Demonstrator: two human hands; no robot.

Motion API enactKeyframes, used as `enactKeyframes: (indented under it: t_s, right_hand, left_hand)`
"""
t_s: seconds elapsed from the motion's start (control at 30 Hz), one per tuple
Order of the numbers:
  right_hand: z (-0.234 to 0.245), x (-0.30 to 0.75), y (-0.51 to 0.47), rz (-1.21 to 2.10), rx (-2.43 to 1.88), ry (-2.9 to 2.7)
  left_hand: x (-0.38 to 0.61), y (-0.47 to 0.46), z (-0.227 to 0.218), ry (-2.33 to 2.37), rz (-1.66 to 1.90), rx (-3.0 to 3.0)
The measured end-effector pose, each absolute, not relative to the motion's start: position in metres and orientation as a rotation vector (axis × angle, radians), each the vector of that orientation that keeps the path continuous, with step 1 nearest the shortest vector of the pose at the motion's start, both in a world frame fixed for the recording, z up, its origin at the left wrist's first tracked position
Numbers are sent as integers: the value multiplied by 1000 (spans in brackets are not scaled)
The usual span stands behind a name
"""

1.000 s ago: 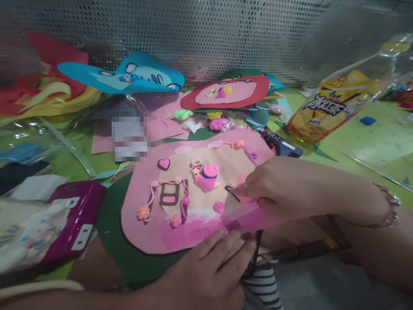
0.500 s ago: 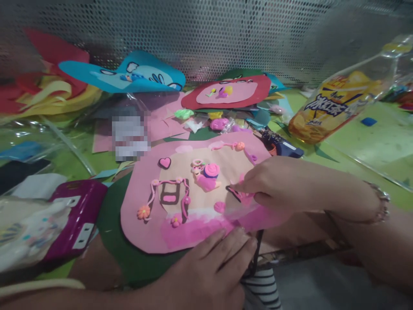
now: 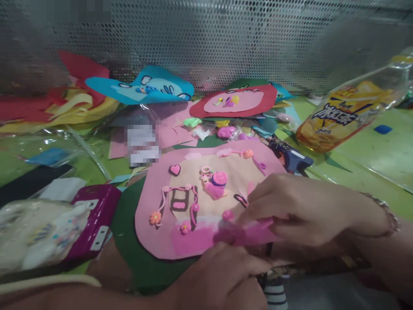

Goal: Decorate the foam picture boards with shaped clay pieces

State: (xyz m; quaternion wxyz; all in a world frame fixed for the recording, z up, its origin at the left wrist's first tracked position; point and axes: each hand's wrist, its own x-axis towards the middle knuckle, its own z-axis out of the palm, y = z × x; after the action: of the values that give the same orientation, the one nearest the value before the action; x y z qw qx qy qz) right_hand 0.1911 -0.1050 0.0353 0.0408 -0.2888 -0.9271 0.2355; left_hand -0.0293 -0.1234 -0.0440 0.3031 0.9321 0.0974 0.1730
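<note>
A pink craft board (image 3: 161, 232) lies in front of me on a dark green sheet (image 3: 125, 241). It carries clay shapes: a snail (image 3: 217, 183), a heart (image 3: 174, 169) and a small gate with flowers (image 3: 179, 202). My right hand (image 3: 300, 206) rests on the board's right side, with its fingertips pinched together on a pink clay piece (image 3: 264, 223). My left hand (image 3: 222, 275) is at the board's near edge with its fingers curled against it, somewhat blurred. A bracelet (image 3: 387, 211) is on my right wrist.
A magenta case (image 3: 93, 219) and a white packet (image 3: 35, 232) lie at the left. A glue gun (image 3: 292, 157) and a tilted yellow drink bottle (image 3: 342, 116) are at the right. Blue foam (image 3: 145, 88), a red board (image 3: 238, 103) and clay lumps sit behind, below a perforated metal wall (image 3: 206, 38).
The view has shifted, so everything sits lower and further right. My right hand has slid down towards the board's near edge. My left hand's fingers have curled from lying flat.
</note>
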Motion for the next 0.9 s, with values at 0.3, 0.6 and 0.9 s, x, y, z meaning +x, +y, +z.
enactKeyframes:
  t_s: [0.3,0.6,0.9]
  right_hand:
    - [32,186,-112,938,-831,-2509]
    - [28,182,-102,895,-1103,-2435]
    - [27,184,-97,1005,-933,-2390]
  left_hand:
    - [-19,-125,-14,878,149,1112]
    - [-19,-119,-23,907,236,958]
    - [-17,-118,-21,863,255,942]
